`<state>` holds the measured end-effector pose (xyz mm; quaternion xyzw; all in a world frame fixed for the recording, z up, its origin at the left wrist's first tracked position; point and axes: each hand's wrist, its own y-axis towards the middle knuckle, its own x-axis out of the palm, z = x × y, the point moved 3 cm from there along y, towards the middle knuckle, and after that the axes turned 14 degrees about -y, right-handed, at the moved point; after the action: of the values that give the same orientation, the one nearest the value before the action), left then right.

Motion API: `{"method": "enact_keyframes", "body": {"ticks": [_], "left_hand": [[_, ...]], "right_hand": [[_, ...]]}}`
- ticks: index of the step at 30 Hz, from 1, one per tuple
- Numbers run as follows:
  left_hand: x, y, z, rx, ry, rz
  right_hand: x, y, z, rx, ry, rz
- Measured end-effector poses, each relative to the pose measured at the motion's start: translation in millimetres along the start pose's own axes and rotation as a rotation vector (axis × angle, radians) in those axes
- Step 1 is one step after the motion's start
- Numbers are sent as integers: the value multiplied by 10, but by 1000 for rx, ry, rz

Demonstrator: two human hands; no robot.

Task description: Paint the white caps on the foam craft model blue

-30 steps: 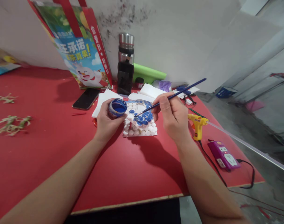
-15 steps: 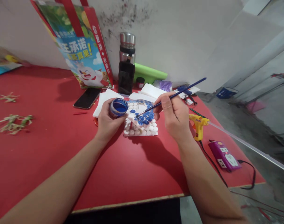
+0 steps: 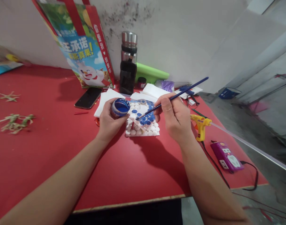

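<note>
My left hand (image 3: 108,122) is wrapped round a small open jar of blue paint (image 3: 120,108), tilted toward me. Between the fingers of my right hand (image 3: 174,117) is a thin blue paintbrush (image 3: 182,92), its bristles down at the craft piece. That craft piece (image 3: 143,132) is covered with small round discs, some painted blue and others white, around a pale opening. The brush tip is at the blue discs near its middle; whether it touches them I cannot tell. My left fingers hide part of the craft's left side.
Behind stand a dark bottle (image 3: 128,68), a printed bag (image 3: 86,56) and white paper (image 3: 152,90). A phone (image 3: 88,97) lies left. On the right are a yellow glue gun (image 3: 201,126) and a purple power strip (image 3: 227,157) with cords. Straw figures (image 3: 15,122) lie far left.
The view has shifted very slightly. The brush tip is still at nearly the same spot on the craft piece, and both hands keep their grips.
</note>
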<state>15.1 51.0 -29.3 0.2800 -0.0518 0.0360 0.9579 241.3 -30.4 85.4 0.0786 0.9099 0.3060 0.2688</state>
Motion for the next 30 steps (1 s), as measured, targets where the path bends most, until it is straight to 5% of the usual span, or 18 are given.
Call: {"method": "enact_keyframes", "body": {"ticks": [7, 16, 30], "left_hand": [[8, -3, 21, -12, 8, 16], [-12, 27, -31, -7, -13, -5], [-22, 19, -17, -29, -25, 15]], "right_hand": [[19, 39, -25, -18, -35, 12], [3, 438, -347, -92, -160, 21], [24, 477, -175, -177, -127, -127]]}}
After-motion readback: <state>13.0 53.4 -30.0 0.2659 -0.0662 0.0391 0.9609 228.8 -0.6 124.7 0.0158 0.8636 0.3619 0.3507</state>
